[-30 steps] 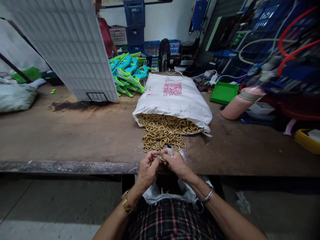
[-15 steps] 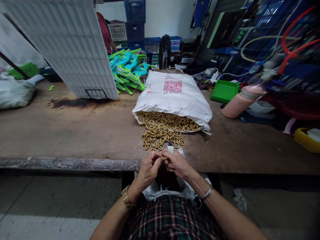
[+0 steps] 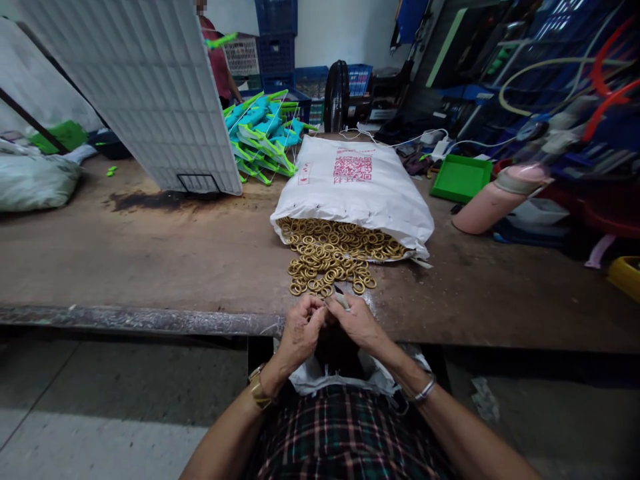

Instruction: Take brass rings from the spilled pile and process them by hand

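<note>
we are keeping both hands pinched together at the desk's (image 3: 150,267) near edge, left hand (image 3: 300,333) and right hand (image 3: 361,325) clamped on something small, hardly shifting; the brass rings (image 3: 330,257) are lying just beyond.

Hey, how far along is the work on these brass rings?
Done: cannot tell; the white bag in the lap hides its contents. In hand: left hand and right hand meet at the table edge around something small, a pale tool tip showing. Left: loose gold rings spill from the white sack, seemingly still full.
</note>
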{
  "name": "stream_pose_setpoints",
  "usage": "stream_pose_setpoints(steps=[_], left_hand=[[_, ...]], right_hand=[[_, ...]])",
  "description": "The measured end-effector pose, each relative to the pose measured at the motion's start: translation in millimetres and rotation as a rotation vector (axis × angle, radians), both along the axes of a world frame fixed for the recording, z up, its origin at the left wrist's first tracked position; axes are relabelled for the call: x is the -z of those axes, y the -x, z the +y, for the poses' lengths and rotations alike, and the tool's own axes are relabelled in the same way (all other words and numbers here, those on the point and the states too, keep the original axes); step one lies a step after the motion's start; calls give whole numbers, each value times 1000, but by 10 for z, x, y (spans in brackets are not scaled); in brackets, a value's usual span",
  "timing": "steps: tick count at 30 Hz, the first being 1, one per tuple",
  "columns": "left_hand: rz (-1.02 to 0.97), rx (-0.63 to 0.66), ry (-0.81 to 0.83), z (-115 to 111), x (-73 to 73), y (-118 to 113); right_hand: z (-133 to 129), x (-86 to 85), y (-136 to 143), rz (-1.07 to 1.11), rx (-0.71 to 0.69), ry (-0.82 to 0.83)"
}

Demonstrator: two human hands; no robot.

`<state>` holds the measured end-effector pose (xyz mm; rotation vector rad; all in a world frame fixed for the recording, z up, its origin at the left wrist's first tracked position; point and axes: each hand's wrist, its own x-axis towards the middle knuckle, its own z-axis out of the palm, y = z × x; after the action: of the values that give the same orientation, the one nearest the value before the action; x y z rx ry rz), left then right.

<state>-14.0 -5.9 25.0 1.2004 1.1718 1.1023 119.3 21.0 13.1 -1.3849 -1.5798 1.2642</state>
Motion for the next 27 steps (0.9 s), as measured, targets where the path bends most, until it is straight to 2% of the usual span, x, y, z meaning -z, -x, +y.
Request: stream_pose_setpoints(steps=[6, 12, 14, 17, 22, 27], left_hand=[[-156, 127, 226, 2, 17, 35], [-286, 126, 266, -23, 32, 49], [-292, 108, 266, -31, 28, 51], [-281, 83, 251, -36, 11, 55], [-201, 47, 175, -27, -25, 48], [-158, 17, 148, -27, -36, 34]], right_hand=[[-3, 13, 23, 39, -14, 20], [22, 6, 37, 103, -6, 104], [24, 0, 16, 40, 7, 69], [-5, -19, -31, -149, 37, -77], [-102, -38, -66, -432, -162, -275], [-132, -10, -54, -595, -195, -338]])
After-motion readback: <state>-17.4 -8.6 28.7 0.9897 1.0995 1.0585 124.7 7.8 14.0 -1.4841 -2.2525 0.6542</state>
